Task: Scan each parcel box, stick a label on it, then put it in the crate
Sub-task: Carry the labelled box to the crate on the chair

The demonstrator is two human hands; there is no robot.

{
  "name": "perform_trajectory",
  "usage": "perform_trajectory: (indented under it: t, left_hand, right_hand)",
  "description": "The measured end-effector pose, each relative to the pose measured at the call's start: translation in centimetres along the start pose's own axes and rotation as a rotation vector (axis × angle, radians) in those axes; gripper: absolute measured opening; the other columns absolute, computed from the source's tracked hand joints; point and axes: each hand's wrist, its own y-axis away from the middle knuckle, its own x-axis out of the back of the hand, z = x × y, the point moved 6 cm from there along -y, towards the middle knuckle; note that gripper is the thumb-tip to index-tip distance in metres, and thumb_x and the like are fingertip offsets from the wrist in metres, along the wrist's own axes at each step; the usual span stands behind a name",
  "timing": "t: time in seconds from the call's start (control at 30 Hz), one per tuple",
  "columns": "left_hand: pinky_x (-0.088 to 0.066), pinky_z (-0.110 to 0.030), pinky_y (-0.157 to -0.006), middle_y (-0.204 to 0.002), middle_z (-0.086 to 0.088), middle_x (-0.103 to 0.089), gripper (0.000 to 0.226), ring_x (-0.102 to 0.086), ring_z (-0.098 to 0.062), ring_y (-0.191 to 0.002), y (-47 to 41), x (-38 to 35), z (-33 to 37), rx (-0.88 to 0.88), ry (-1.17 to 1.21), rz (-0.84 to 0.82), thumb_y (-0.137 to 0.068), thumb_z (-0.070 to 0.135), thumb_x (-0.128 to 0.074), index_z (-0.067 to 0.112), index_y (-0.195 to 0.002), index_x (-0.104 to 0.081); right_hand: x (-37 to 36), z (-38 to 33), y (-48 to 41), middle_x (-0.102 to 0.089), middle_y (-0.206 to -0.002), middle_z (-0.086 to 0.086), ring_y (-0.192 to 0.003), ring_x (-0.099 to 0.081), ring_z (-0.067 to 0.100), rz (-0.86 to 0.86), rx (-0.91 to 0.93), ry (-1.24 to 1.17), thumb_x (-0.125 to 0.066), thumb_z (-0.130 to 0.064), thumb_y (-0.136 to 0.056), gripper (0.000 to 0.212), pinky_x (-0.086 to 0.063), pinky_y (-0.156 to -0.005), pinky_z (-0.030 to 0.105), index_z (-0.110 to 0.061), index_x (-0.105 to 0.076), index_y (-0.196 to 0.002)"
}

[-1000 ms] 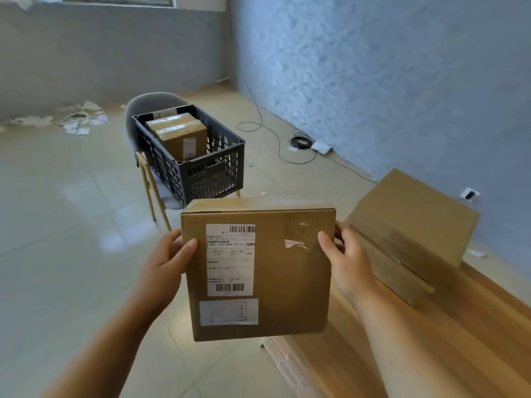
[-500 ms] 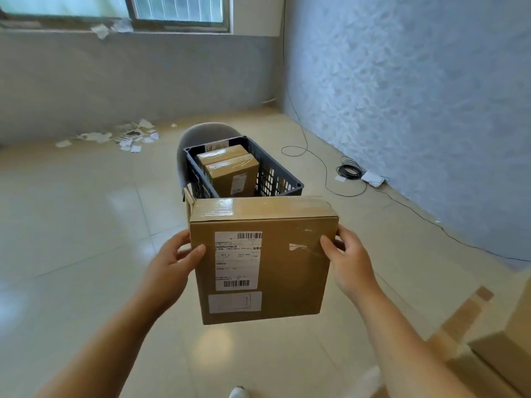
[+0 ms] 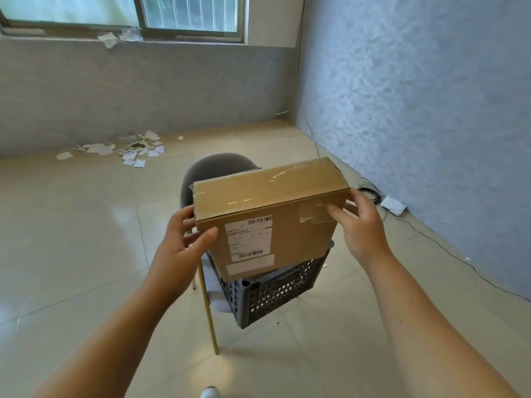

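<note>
Box: a brown cardboard parcel (image 3: 270, 225) held in the air between both hands, tilted so its taped top face shows, with the crate at its 6 o'clock.
Box labels: a white printed label with barcodes (image 3: 248, 238) on the near face. A second, paler label (image 3: 250, 264) sits just beneath it, at its 6 o'clock; its print is too faint to read.
Left hand: the left hand (image 3: 184, 242) grips the box at its 9 o'clock edge, thumb on the near face and fingers curled behind the side.
Right hand: the right hand (image 3: 359, 228) grips the 3 o'clock edge, thumb pressed on a strip of clear tape and fingers wrapped round the corner.
Crate: a dark plastic crate with perforated walls (image 3: 273, 294) on the chair seat. The box hides its opening, so what is in it cannot be told, nor whether the box touches its rim.
Chair: a grey chair (image 3: 212, 170) with thin light-coloured legs; its back rises at the box's 11 o'clock.
Floor: pale glossy tiles. Scraps of white paper (image 3: 126, 147) lie by the far wall at the view's 10 o'clock.
Cable: a thin dark cable coil (image 3: 370, 191) and a white plug block (image 3: 393, 205) lie by the wall at the box's 3 o'clock.
Window: a window (image 3: 189, 15) sits at the view's 11 o'clock.
</note>
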Motion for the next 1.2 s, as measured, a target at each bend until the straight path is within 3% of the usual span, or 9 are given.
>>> perform_trajectory:
  t: [0.1, 0.17, 0.3, 0.43, 0.5, 0.6, 0.73, 0.97, 1.2]
  left_hand:
    - [-0.048, -0.019, -0.074, -0.122, 0.006, -0.054, 0.053, -0.057, -0.009, -0.102, -4.3, -0.8, -1.6, 0.028, 0.039, -0.049, -0.076, 0.049, -0.056, 0.035, -0.123, -0.037]
    - [-0.048, -0.018, -0.074, -0.123, 0.005, -0.052, 0.052, -0.057, -0.010, -0.103, -7.0, -1.3, -3.0, 0.053, 0.044, -0.082, -0.078, 0.047, -0.057, 0.032, -0.123, -0.036]
    - [-0.046, -0.014, -0.068, -0.116, 0.009, -0.053, 0.049, -0.057, -0.006, -0.097, -12.2, -2.0, -7.4, 0.169, -0.054, -0.167, -0.082, 0.036, -0.064, 0.029, -0.122, -0.037]
    - [-0.042, -0.013, -0.058, -0.091, 0.013, -0.060, 0.049, -0.059, 0.000, -0.080, -15.6, -2.9, -11.9, 0.292, -0.304, -0.233, -0.074, 0.032, -0.075, 0.022, -0.113, -0.048]
    - [-0.044, -0.016, -0.059, -0.092, 0.008, -0.061, 0.051, -0.061, -0.006, -0.080, -16.8, -3.4, -14.1, 0.365, -0.356, -0.249, -0.071, 0.029, -0.078, 0.020, -0.112, -0.050]
    - [-0.047, -0.018, -0.062, -0.096, 0.005, -0.057, 0.071, -0.060, -0.009, -0.082, -18.5, -4.4, -16.6, 0.437, -0.381, -0.262, -0.065, 0.020, -0.083, 0.019, -0.122, -0.042]
    - [-0.054, -0.032, -0.078, -0.105, 0.001, -0.054, 0.089, -0.057, -0.019, -0.095, -20.8, -6.5, -19.1, 0.467, -0.541, -0.287, -0.062, 0.020, -0.084, 0.019, -0.134, -0.031]
    - [-0.050, -0.039, -0.088, -0.117, -0.007, -0.049, 0.077, -0.052, -0.024, -0.104, -24.1, -8.9, -23.1, 0.685, -0.756, -0.215, -0.061, 0.025, -0.085, 0.013, -0.123, -0.040]
    - [-0.049, -0.037, -0.083, -0.105, -0.005, -0.051, 0.046, -0.054, -0.023, -0.095, -27.9, -10.6, -25.7, 0.660, -0.943, -0.252, -0.073, 0.023, -0.075, 0.011, -0.108, -0.047]
  right_hand:
    - [-2.1, 0.7, -3.2, -0.059, -0.121, -0.004, -0.109, -0.057, 0.006, -0.052, -0.066, -0.061, -0.060, -0.053, -0.075, 0.034, -0.044, -0.087, 0.030, -0.046, -0.064, -0.107]
    - [-3.3, 1.7, -5.2, -0.067, -0.106, -0.018, -0.095, -0.061, -0.005, -0.051, -0.111, -0.075, -0.057, -0.060, -0.078, 0.025, -0.044, -0.077, 0.025, -0.049, -0.065, -0.099]
    - [-5.6, 5.6, -9.0, -0.070, -0.088, -0.020, -0.087, -0.064, 0.000, 0.007, -0.225, 0.023, -0.054, -0.053, -0.087, 0.024, -0.044, -0.067, 0.021, -0.034, -0.065, -0.097]
    - [-8.0, 10.6, -11.8, -0.068, -0.102, -0.004, -0.100, -0.063, 0.017, -0.086, -0.354, 0.081, -0.055, -0.036, -0.092, 0.015, -0.054, -0.081, 0.035, -0.029, -0.064, -0.102]
    - [-9.1, 12.8, -12.8, -0.067, -0.103, -0.002, -0.100, -0.062, 0.018, -0.148, -0.391, 0.156, -0.055, -0.033, -0.093, 0.018, -0.052, -0.089, 0.040, -0.026, -0.062, -0.108]
    - [-10.5, 15.7, -14.8, -0.064, -0.097, -0.008, -0.092, -0.059, 0.012, -0.236, -0.423, 0.278, -0.056, -0.030, -0.093, 0.026, -0.049, -0.080, 0.030, -0.021, -0.060, -0.117]
    - [-12.4, 19.9, -18.0, -0.061, -0.102, -0.005, -0.098, -0.057, 0.016, -0.360, -0.499, 0.401, -0.058, -0.028, -0.093, 0.028, -0.047, -0.085, 0.033, -0.022, -0.057, -0.120]
    - [-17.0, 25.6, -24.4, -0.056, -0.101, -0.006, -0.095, -0.056, 0.015, -0.556, -0.509, 0.559, -0.057, -0.030, -0.092, 0.026, -0.049, -0.084, 0.036, -0.025, -0.049, -0.116]
    - [-21.0, 29.6, -28.1, -0.056, -0.124, 0.008, -0.114, -0.053, 0.028, -0.711, -0.558, 0.690, -0.049, -0.030, -0.097, 0.035, -0.044, -0.089, 0.037, -0.014, -0.047, -0.128]
